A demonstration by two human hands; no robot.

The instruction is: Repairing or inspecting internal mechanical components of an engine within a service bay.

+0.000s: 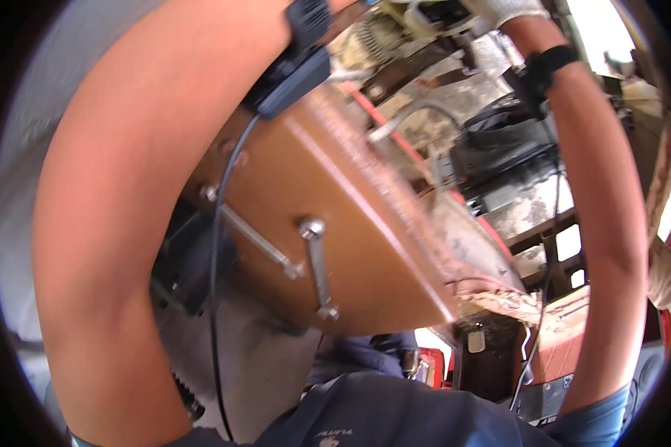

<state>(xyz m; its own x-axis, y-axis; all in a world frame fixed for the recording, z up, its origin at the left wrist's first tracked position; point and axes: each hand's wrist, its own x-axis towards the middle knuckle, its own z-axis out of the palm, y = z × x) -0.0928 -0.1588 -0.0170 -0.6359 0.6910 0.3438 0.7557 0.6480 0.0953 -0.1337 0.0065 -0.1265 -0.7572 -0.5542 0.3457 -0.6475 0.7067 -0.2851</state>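
Note:
My left arm [119,223] reaches up the left side, a black strapped device [291,82] at its wrist; the left hand lies past the top edge. At the upper right, my right hand [508,9] wears a white knitted glove and is beside a pale, partly cut-off mechanical part [417,18]. The frame edge hides its fingers, so any grip cannot be seen. Between my arms is a brown panel [373,276] with a worn edge. On it are a wrench [318,272] and a second slim metal tool [257,238], both blurred.
Beyond the panel are a grey hose [417,108], a black component [507,141] and a red strip [496,237]. Frayed brown material [492,289] borders the panel's right end. A dark cable [215,298] hangs along my left arm; another thin cable [548,283] runs near my right arm.

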